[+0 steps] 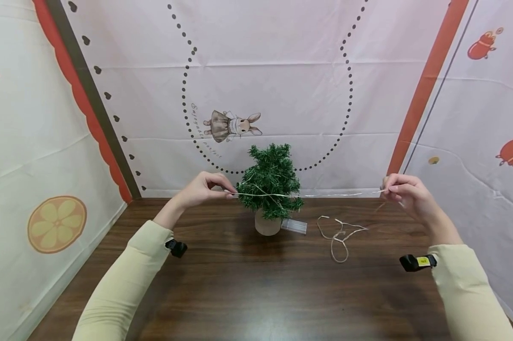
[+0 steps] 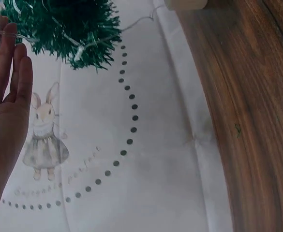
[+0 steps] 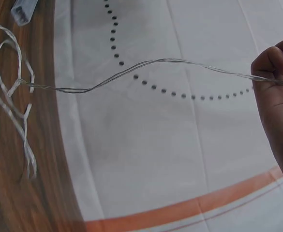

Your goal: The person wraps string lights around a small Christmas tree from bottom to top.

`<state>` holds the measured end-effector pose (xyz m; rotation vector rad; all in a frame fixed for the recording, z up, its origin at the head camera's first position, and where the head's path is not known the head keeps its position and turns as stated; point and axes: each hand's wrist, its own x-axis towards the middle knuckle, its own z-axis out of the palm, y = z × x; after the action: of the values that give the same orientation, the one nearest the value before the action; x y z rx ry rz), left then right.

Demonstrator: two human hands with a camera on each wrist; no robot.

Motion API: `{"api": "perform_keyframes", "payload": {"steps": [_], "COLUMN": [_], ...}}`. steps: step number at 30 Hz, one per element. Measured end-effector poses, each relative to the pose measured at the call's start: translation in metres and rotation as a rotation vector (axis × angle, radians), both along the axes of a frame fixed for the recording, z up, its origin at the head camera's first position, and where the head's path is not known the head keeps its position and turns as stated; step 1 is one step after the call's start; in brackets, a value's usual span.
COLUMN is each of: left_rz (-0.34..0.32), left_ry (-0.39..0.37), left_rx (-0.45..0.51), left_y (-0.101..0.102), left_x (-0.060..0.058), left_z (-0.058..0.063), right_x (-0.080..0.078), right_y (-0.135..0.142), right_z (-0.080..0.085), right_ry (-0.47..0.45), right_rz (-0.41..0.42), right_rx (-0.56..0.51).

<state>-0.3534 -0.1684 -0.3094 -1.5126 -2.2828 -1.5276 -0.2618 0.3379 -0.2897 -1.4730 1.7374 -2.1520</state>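
Observation:
A small green artificial Christmas tree (image 1: 272, 177) stands upright on a pale round base (image 1: 267, 223). A thin string light wire (image 1: 337, 195) is stretched level across the front of the tree between both hands. My left hand (image 1: 207, 188) pinches the wire just left of the tree. Well to the right, my right hand (image 1: 411, 195) pinches the other end of that span between thumb and fingers. From the right hand, wire runs down to a loose tangle of string light (image 1: 340, 239) on the table. Some wire lies over the tree's branches (image 2: 78, 50).
A clear plastic battery box (image 1: 294, 226) lies against the tree's base on the right. The brown wooden table (image 1: 256, 289) ends at a printed cloth backdrop (image 1: 273, 94) behind the tree. More printed cloth hangs at the left and right sides.

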Motion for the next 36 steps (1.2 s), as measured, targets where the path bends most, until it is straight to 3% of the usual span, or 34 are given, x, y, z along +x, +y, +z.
{"api": "perform_keyframes", "payload": {"steps": [4,10,17,19,26,29,36], "left_rz": [0.024,0.15,0.202,0.208,0.258,0.288,0.28], "left_ry": [0.04,0.135,0.227,0.227,0.185,0.167,0.169], "left_rx": [-0.031,-0.048,-0.06,-0.053,-0.051,-0.059,-0.078], "left_y": [0.009,0.028,0.041,0.043,0.044,0.044,0.044], "left_x": [0.008,0.033,0.041,0.042,0.042,0.043,0.046], "left_z": [0.002,0.016,0.016,0.015,0.015,0.016,0.017], "right_x": [0.004,0.011,0.012,0.012,0.013,0.014,0.011], "right_y": [0.013,0.029,0.041,0.045,0.066,0.073,0.077], "right_z": [-0.006,-0.007,-0.006,-0.004,-0.002,-0.002,-0.002], "right_ry": [0.0,-0.076,-0.109,-0.122,-0.176,-0.17,-0.194], "right_rz": [-0.071,-0.194,-0.198,-0.206,-0.107,-0.127,-0.08], "right_rx": [0.016,0.043,0.022,0.034,-0.018,-0.021,-0.066]}}
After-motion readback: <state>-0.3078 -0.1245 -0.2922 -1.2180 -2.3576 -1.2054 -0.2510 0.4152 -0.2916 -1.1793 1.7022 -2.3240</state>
